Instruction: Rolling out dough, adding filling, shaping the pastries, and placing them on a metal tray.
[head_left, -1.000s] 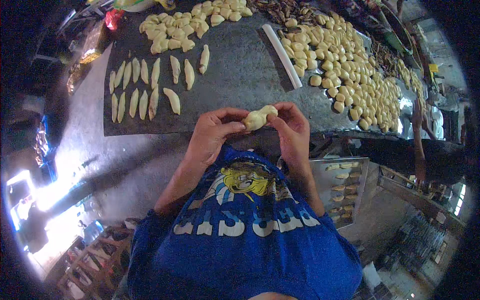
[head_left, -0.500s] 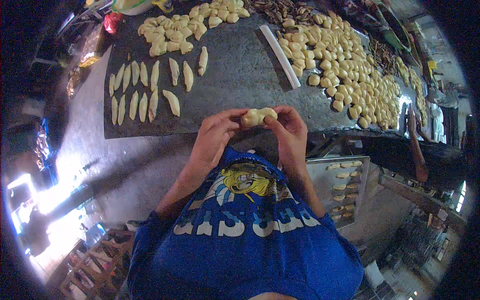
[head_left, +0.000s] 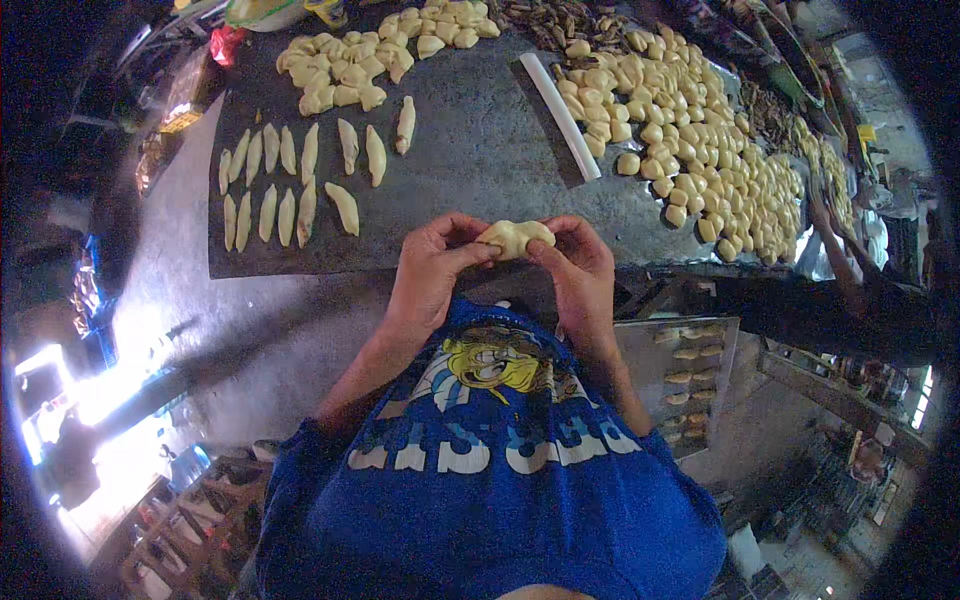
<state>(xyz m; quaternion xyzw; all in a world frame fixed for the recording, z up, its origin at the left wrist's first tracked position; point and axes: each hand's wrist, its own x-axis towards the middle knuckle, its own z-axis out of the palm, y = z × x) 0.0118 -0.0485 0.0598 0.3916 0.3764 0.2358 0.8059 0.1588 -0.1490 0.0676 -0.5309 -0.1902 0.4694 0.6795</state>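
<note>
Between my two hands, just above the near edge of the dark work table [head_left: 450, 140], is a pale piece of dough [head_left: 513, 238]. My left hand [head_left: 435, 255] pinches its left end between thumb and fingers. At the other end, my right hand [head_left: 577, 255] grips it the same way, thumb on the near side. The dough is bent, thick at both ends. To the left lie several long, tapered dough rolls [head_left: 342, 208] in two rough rows. A white rolling pin or rod [head_left: 561, 118] lies slantwise beyond my right hand.
Many round dough balls [head_left: 715, 165] cover the right of the table. Flattened dough pieces [head_left: 340, 70] cluster at the far left, brown strips [head_left: 575, 22] at the far edge. A tray of shaped dough [head_left: 690, 380] sits low right. Another person's arms [head_left: 835, 245] reach in at the right.
The dough has been bent and shifted slightly in my fingers; my left fingers have curled further round its end. The other person's arms have moved toward the table.
</note>
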